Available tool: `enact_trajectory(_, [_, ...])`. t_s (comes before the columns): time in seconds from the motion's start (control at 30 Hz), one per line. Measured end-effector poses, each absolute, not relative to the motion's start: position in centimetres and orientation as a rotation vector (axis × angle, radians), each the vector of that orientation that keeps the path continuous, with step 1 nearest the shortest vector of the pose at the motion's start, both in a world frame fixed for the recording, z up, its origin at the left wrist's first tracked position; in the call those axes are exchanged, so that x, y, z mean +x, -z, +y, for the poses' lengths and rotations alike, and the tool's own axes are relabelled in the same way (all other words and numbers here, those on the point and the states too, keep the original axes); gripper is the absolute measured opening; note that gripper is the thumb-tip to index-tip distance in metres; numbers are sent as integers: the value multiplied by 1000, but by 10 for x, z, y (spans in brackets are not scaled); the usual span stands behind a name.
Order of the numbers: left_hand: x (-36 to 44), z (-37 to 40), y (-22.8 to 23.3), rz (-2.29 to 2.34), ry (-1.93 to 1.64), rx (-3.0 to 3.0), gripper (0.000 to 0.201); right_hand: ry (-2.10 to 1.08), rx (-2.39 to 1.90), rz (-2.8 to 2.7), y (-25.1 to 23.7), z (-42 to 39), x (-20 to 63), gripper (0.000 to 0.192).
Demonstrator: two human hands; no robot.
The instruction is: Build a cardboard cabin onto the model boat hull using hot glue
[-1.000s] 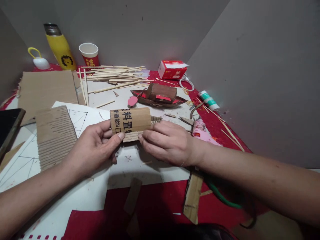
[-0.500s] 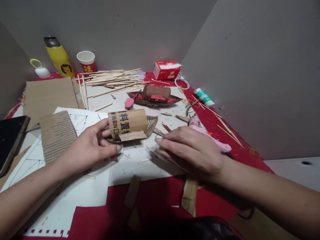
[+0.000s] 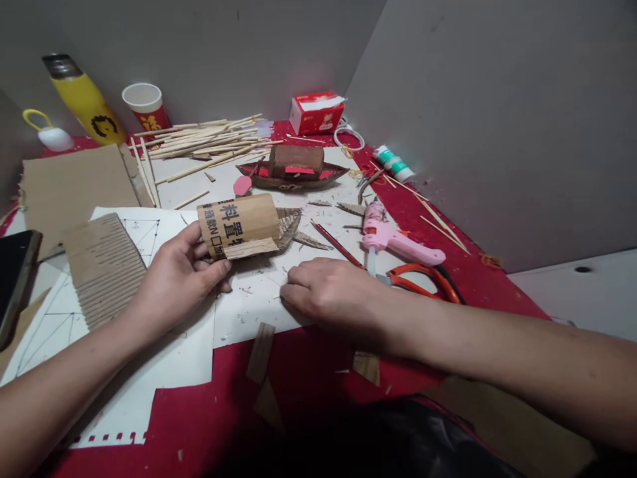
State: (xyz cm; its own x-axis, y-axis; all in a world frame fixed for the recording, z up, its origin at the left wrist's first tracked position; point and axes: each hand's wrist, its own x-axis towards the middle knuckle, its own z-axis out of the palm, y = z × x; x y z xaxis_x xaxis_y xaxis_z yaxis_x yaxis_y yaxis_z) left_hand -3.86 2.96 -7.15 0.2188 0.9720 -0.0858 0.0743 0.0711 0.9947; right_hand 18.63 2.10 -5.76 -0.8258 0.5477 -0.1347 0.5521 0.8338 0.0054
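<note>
My left hand (image 3: 186, 269) is closed around the rear end of a cardboard model boat (image 3: 239, 226), thumb low and fingers behind. The boat has a curved brown cover with printed black characters, a strip along its lower side and a pointed, hatched bow at right. My right hand (image 3: 323, 289) rests low on the white sheet, its fingers curled together over the tip of a short wooden stick (image 3: 276, 297); the fingertips are partly hidden. Beyond stands a finished-looking dark brown model boat (image 3: 296, 166) with red inside. A red-and-black pencil (image 3: 336, 242) lies just past my right hand.
A pink glue gun (image 3: 398, 240) and orange-handled pliers (image 3: 423, 275) lie at right. Wooden sticks (image 3: 209, 143) are piled at the back, near a paper cup (image 3: 144, 106) and a yellow bottle (image 3: 87, 106). Corrugated cardboard (image 3: 102, 265) and a phone (image 3: 17, 279) are at left.
My right hand has come down and left onto the sheet, its fingers curling at the short stick. The pliers are now uncovered. My left hand still holds the boat; the view has shifted slightly.
</note>
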Motion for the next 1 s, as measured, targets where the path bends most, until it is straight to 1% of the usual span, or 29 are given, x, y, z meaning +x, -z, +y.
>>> enact_trajectory(0.07, [-39,31,75,1115,-971,1326,39,154,872,2728,49,24,179,15])
enact_trajectory(0.13, [-39,32,76,1109,-991,1338,39,203,875,2693,46,27,176,12])
enact_trajectory(0.3, [-39,37,73,1170,-1008,1308,43,238,872,2862,61,27,187,10])
enact_trajectory(0.37, [-40,39,72,1197,-1011,1291,47,242,939,2934,65,25,193,11])
enact_trajectory(0.43, [-41,40,72,1198,-1021,1287,50,343,1041,3011,63,22,197,11])
enact_trajectory(0.57, [-40,39,73,1200,-1022,1293,50,891,1301,3092,51,11,201,8])
enact_trajectory(0.7, [-42,34,66,1220,-992,1338,51,1345,1572,3063,41,-8,214,8])
enact_trajectory(0.87, [-54,25,45,1375,-923,1414,66,2068,2172,2862,39,-29,251,8])
enact_trajectory(0.93, [-58,17,32,1474,-913,1438,68,2185,2330,2800,40,-36,261,9])
enact_trajectory(1.0, [-56,2,19,1596,-961,1513,61,2171,2319,2780,40,-44,262,10])
